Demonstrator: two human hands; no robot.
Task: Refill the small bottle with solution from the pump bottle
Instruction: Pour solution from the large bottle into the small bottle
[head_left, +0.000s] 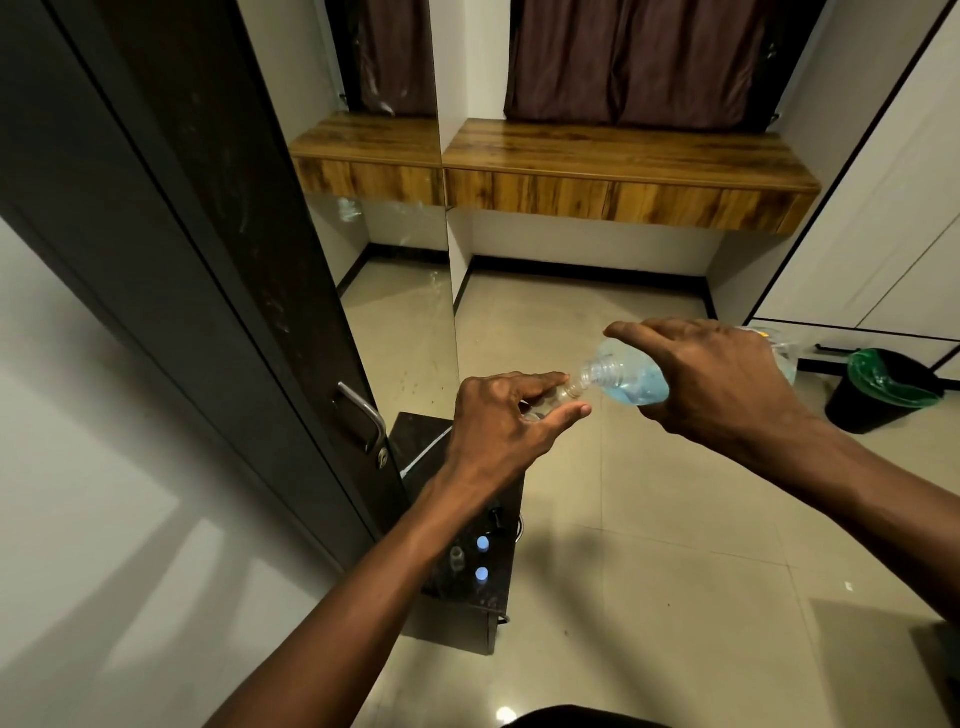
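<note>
My left hand (498, 421) grips a small clear bottle (557, 396), tilted with its open mouth pointing right. My right hand (711, 384) holds the large clear pump bottle (631, 376) with its pump head off, tipped down to the left. Its threaded neck touches the small bottle's mouth. Pale blue solution pools in the lower side of the big bottle. My fingers hide most of the small bottle, so its fill level cannot be told.
Below my hands stands a low dark stand (467, 587) with several small bottles, two with light blue caps (482, 543), and a black pump part (496, 517). A dark door (218, 270) is at left, a black bin with green liner (883, 389) at right, a wooden shelf (618, 166) behind.
</note>
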